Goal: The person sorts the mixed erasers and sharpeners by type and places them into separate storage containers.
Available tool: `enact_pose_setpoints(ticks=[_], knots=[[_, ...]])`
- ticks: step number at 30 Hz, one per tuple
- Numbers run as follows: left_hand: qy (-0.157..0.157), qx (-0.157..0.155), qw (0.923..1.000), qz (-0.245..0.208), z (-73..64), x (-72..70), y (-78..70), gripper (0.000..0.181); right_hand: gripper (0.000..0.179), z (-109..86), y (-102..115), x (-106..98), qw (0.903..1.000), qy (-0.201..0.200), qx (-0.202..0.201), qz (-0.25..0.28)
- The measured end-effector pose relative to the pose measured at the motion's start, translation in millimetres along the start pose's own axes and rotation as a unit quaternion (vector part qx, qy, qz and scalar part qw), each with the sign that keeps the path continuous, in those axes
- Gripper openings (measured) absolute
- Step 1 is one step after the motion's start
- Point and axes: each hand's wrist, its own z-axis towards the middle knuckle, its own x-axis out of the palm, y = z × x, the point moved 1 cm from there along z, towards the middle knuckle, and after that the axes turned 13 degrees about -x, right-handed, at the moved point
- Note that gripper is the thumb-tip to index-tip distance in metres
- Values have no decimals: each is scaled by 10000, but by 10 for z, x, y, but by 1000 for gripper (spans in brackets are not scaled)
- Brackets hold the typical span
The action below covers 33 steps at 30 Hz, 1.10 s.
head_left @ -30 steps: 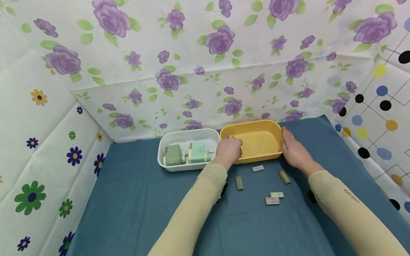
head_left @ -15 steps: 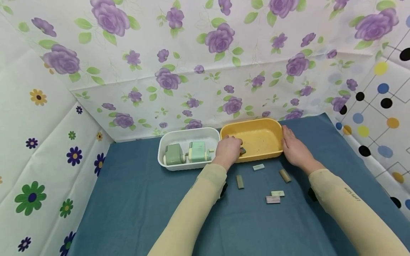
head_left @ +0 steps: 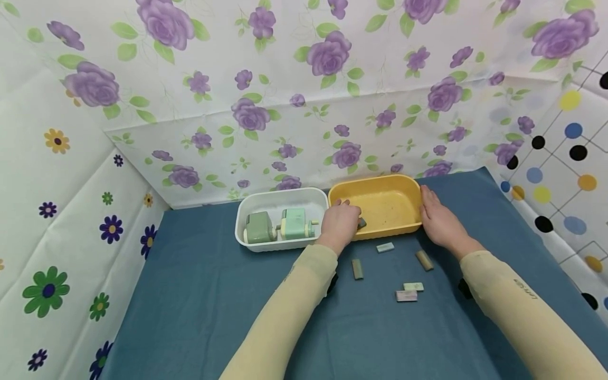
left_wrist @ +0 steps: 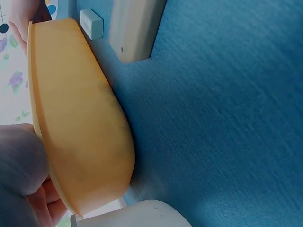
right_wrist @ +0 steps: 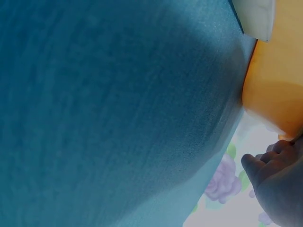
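My left hand (head_left: 340, 224) reaches over the front left rim of the yellow tray (head_left: 387, 206), fingers curled down inside it. A small dark eraser-like block (head_left: 362, 223) shows at those fingers; the rest of it is hidden by the hand. My right hand (head_left: 442, 219) lies along the tray's right end with its fingers straight, touching the outer wall. In front of the tray lie several small eraser-like blocks: a pale blue one (head_left: 385, 247), an olive one (head_left: 357, 269), a brown one (head_left: 425, 260), a pale green one (head_left: 413, 286) and a pinkish one (head_left: 406, 296).
Left of the yellow tray, and right beside it, stands a white tray (head_left: 280, 196). In it are a dark green crank pencil sharpener (head_left: 259, 228) and a mint green one (head_left: 293, 224). A blue cloth (head_left: 199, 295) covers the table, and a flowered sheet (head_left: 285, 121) rises behind the trays.
The dark block has come into sight beside my left fingers, inside the yellow tray. Both hands stay nearly in place; the view has shifted slightly.
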Motion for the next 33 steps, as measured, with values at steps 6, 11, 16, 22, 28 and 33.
enact_pose_setpoints(ticks=[6, 11, 16, 22, 28, 33], knots=[[-80, -15, 9999, 147, -10, -3, 3, 19, 65, 10, 13, -3, 10000, -2, 50, 9], [-86, -22, 9997, 226, -13, -13, 9, 20, 65, 8, 18, -7, 10000, 53, 47, -5], [-172, -23, 9994, 283, -20, -15, 23, 22, 65, 7, 25, 0, 10000, -28, 18, -20], [-385, -31, 9985, 375, -43, -15, 29, 23, 65, 5, 18, 8, 10000, -4, 45, 10], [-634, 42, 9975, 311, -59, -8, 37, 23, 66, 8, -9, 20, 9999, 54, 91, 19], [-846, 106, 9958, 330, -81, -15, 56, 24, 65, 12, -21, 22, 10000, 12, 70, 18]])
